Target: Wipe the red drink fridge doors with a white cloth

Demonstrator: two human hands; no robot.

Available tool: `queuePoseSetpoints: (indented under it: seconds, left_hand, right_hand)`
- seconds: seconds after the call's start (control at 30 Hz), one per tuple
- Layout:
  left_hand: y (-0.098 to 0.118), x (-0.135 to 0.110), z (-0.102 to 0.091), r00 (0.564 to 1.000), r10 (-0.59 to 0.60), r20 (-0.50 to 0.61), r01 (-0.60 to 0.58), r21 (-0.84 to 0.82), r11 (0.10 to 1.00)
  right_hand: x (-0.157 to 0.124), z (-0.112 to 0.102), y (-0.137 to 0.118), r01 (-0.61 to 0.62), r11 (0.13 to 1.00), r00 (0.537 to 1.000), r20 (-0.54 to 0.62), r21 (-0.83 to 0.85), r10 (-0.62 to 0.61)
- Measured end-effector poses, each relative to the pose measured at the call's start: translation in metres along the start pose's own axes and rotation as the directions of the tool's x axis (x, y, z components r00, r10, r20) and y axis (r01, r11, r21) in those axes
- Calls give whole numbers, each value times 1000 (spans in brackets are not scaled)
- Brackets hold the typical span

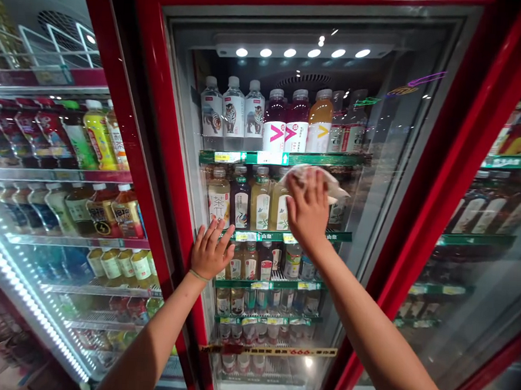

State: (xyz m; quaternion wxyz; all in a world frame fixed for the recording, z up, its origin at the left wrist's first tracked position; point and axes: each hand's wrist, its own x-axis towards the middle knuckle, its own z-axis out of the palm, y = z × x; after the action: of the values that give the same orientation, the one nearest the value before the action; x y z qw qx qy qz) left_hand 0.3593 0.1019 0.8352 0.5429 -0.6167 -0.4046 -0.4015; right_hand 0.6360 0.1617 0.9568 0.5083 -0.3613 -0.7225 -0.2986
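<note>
My right hand [309, 210] presses a white cloth [335, 186] against the glass door [352, 283] of an upright drinks fridge. The cloth lies under my fingers and sticks out past them to the right, at the height of the second shelf. My left hand [213, 250] is open, its palm and spread fingers laid against the left side of the same door, near the red frame [173, 172]. A thin band [199, 275] circles that wrist. Behind the glass, bottles of tea [261, 201] stand in a row, partly hidden by my right hand.
The top shelf holds water bottles [233, 108] and purple and orange drinks [298, 124]. To the left stands another lit fridge section with bottled drinks [99, 135]. More shelved bottles [469, 213] show at the right. A printed strip [273, 350] crosses the lower door.
</note>
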Motion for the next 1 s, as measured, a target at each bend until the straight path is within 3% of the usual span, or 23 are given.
queuePoseSetpoints:
  seconds: [0.1,0.13,0.27,0.33,0.43,0.6,0.67,0.73,0.8,0.93,1.0]
  left_hand:
    - [-1,1,-2,1000,10,-10,-10,-22,1000]
    - [-1,2,-2,1000,12,-15,-12,-31,999]
    - [-2,1,-5,1000,3,-23,-5,-83,997]
    - [-3,1,-6,1000,3,-18,-5,-114,994]
    - [-5,3,-9,1000,4,-27,-8,-169,986]
    - [-8,5,-12,998,32,-51,-45,-275,960]
    - [-11,6,-13,997,46,-55,-61,-308,949]
    - [-13,6,-14,997,57,-46,-69,-335,940]
    - [-16,7,-16,998,61,-30,-68,-350,934]
    - [-23,8,-22,995,97,-22,-99,-338,936]
    - [-28,7,-26,992,127,-13,-124,-321,939]
  right_hand:
    - [6,3,-15,229,970,948,205,85,-242]
    - [9,3,-19,253,963,936,228,91,-267]
    - [19,4,-32,104,995,992,67,11,-104]
    - [21,7,-40,199,979,974,102,40,-202]
    - [25,12,-54,366,928,901,221,71,-373]
    - [44,17,-83,312,950,948,63,-6,-311]
    - [53,16,-90,402,915,912,74,28,-403]
    - [63,14,-92,509,858,848,132,61,-513]
    - [71,11,-92,555,830,814,168,58,-556]
    - [77,14,-105,475,880,875,106,1,-472]
    - [75,18,-114,501,865,857,122,27,-500]
